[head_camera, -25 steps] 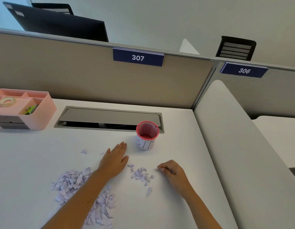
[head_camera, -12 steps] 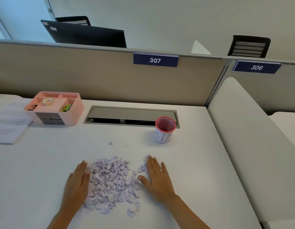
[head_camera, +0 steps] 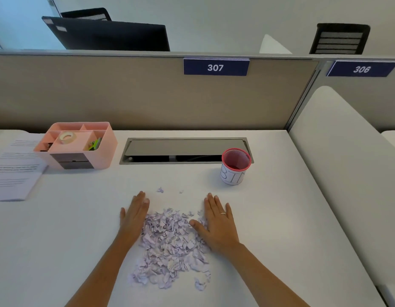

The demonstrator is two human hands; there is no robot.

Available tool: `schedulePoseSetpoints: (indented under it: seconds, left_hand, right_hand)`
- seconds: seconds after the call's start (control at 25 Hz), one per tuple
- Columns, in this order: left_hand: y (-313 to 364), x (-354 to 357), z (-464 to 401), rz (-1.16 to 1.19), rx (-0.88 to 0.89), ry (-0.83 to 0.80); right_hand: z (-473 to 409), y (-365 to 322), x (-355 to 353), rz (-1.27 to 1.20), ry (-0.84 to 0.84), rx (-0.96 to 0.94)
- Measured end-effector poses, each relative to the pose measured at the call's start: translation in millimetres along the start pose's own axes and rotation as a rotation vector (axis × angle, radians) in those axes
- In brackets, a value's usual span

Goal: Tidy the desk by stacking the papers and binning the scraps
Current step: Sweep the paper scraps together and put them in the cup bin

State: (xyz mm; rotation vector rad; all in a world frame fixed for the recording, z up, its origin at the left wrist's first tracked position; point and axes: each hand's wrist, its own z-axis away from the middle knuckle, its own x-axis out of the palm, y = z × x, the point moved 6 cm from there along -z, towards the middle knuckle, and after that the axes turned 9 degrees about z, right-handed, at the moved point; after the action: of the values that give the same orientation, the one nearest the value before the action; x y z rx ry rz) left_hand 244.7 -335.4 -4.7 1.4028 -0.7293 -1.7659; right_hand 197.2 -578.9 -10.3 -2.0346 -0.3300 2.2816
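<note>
Both hands have slid further from the person since half a second ago, and the scraps [head_camera: 170, 244] now sit in a tighter heap between them. Largest of all, the white table [head_camera: 70, 240] carries everything, with a beige partition [head_camera: 125, 96] standing behind it, well beyond the fingertips, bearing a blue plate marked 307 [head_camera: 216, 67]. A grey cable hatch [head_camera: 185, 150] is set into the table ahead of both hands. Printed papers [head_camera: 14, 171] lie well off to the left of the left hand, at the table's edge, with a pink organiser [head_camera: 78, 147] just beside them, its corner touching or overlapping the sheets; a tape roll [head_camera: 67, 137] lies in one of its compartments. A red-rimmed mesh cup labelled BIN [head_camera: 235, 167] stands ahead and to the right of the right hand, apart from it, with bare table between.

The left hand [head_camera: 134, 216] lies flat, fingers straight, its inner edge against the heap. The right hand [head_camera: 218, 224] lies flat too, thumb spread onto the scraps, a ring on one finger. Neither grasps anything. A couple of stray bits [head_camera: 160, 190] lie ahead of the heap, between the fingertips.
</note>
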Motion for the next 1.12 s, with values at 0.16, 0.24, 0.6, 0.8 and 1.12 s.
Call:
schedulePoseSetpoints:
  seconds: [0.16,0.24,0.6,0.8,1.12]
  left_hand:
    - [20.8,25.1,-39.7,-0.089,0.047,-0.221]
    - [30.5,36.9,-50.4,-0.12,0.093,-0.29]
    - [16.2,39.2,-4.3,0.03,0.157,-0.506]
    - [8.5,-14.8,30.6,0.346,0.117,-0.336]
    - [-44.5,-21.4,117.6,-0.302,0.516,-0.203]
  right_hand:
    - [-35.8,-20.5,-1.0,-0.015,-0.05,-0.061]
    - [-50.0,-31.5,-0.9,-0.04,-0.057,-0.108]
    - [-31.4,-43.1,-1.1,-0.605,-0.182,-0.038]
    - [3.7,-15.2,-23.9,-1.125,-0.033,0.248]
    - [104.6,-39.1,15.3,0.077,0.036,-0.204]
